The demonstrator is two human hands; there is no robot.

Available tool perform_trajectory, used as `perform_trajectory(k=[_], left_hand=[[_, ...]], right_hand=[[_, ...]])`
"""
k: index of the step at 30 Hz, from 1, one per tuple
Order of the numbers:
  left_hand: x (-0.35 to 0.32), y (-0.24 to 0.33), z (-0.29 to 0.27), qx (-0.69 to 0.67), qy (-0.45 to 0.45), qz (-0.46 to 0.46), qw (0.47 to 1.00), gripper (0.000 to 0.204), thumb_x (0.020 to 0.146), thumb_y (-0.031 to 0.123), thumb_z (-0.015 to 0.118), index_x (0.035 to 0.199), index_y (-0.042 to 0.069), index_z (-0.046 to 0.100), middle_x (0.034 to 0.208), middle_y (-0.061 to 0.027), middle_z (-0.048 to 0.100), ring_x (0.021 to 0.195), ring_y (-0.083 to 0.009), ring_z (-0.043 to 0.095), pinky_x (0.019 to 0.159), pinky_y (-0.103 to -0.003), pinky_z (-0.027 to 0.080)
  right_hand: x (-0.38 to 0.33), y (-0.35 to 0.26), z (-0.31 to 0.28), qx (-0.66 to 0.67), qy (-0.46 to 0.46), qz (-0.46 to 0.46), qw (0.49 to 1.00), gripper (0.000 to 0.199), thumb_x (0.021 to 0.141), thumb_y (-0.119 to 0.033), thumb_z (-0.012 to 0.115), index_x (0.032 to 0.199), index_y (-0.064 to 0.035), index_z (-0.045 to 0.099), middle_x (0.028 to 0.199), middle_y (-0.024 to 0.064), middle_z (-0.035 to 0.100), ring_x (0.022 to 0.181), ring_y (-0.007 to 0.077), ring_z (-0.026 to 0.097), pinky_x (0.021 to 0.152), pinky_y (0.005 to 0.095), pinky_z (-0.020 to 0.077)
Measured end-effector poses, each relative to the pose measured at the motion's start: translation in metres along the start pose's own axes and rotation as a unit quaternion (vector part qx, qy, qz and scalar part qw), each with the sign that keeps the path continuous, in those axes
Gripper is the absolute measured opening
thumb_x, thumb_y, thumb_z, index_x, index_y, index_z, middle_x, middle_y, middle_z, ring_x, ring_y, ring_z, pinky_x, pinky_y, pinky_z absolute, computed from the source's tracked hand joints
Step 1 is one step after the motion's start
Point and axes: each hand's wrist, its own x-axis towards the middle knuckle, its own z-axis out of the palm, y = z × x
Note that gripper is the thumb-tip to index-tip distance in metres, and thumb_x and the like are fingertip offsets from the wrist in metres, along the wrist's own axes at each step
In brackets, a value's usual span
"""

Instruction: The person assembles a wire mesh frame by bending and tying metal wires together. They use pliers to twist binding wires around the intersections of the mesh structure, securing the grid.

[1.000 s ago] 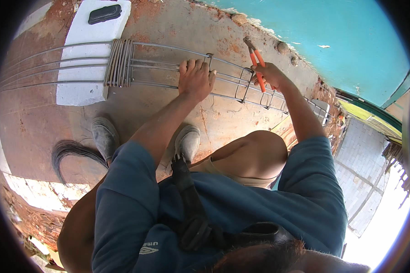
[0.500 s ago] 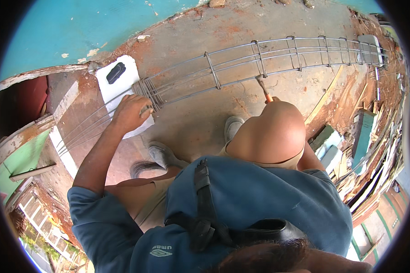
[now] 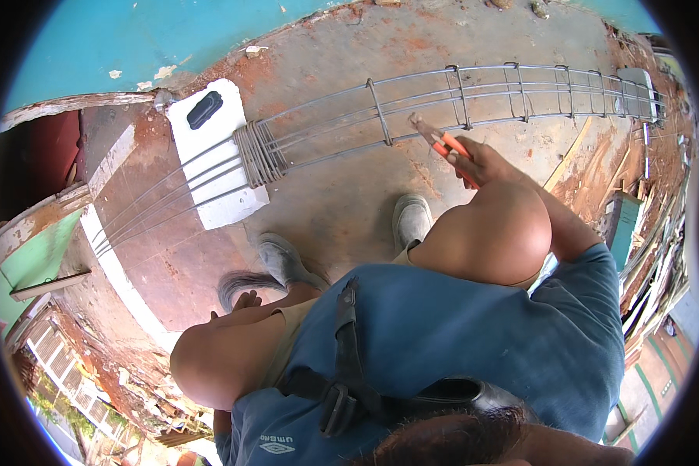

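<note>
Concrete floor (image 3: 334, 198), left hand (image 3: 245, 300) now off stirrups (image 3: 255, 155), near black wires (image 3: 229, 284)

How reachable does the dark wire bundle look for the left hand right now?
Probably within reach: the left hand shows right by the wire bundle, with nothing visible blocking its fingers. The bent left leg hides the forearm, and I can't tell whether they already touch.
</note>
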Motion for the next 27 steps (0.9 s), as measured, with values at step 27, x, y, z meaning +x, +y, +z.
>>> perform_trajectory(k=[27], left_hand=[[0.048,-0.116,0.035,-0.124,0.14,-0.005,0.982,0.067,0.097,0.058,0.076,0.128,-0.001,0.072,0.118,-0.0119,0.075,0.106,-0.024,0.072,0.093,-0.04,0.055]], right_hand=[[0.124,-0.062,-0.022,-0.269,0.015,0.012,0.963,0.031,0.109,-0.024,0.055,0.126,0.0007,0.062,0.103,0.0286,0.077,0.098,0.0489,0.076,0.088,0.0605,0.0575]])
